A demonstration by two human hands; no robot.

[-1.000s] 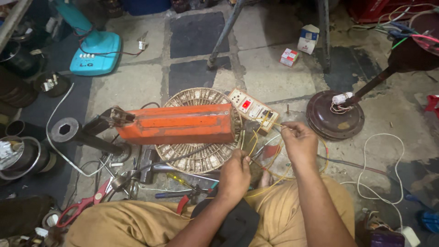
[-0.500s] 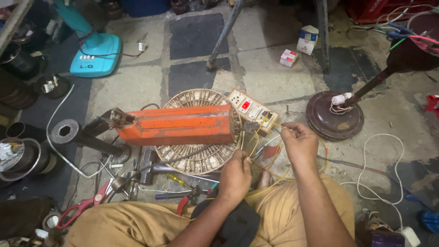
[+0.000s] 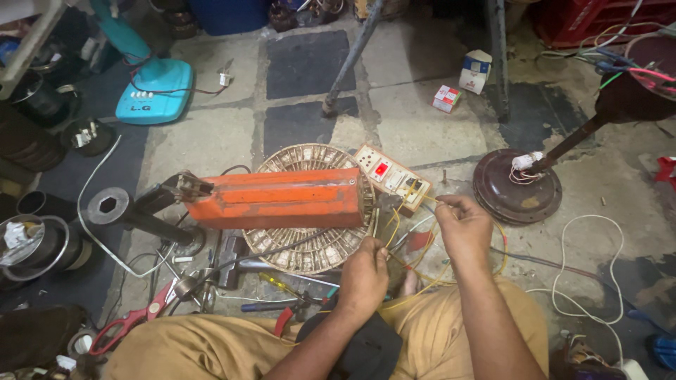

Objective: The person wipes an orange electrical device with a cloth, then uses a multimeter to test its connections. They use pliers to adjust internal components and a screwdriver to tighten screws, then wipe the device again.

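I sit on a stone floor with an orange metal box (image 3: pixel 282 199) lying across a round wire fan guard (image 3: pixel 310 246) in front of my knees. My left hand (image 3: pixel 362 276) is closed on a bunch of thin yellow wires (image 3: pixel 394 232) at the box's right end. My right hand (image 3: pixel 461 224) pinches the far ends of those wires just in front of a cream switch board (image 3: pixel 391 177) with a red switch. The wires loop down toward my lap.
A round dark fan base (image 3: pixel 516 190) with its pole stands at right, a white cable (image 3: pixel 598 260) coiled near it. Pliers, red scissors (image 3: pixel 130 320) and screwdrivers lie at left front. A turquoise fan base (image 3: pixel 151 91), small cartons (image 3: pixel 461 84) and metal stand legs sit farther back.
My right hand has shifted slightly up and left along the yellow wires; the left hand has stayed in place on them.
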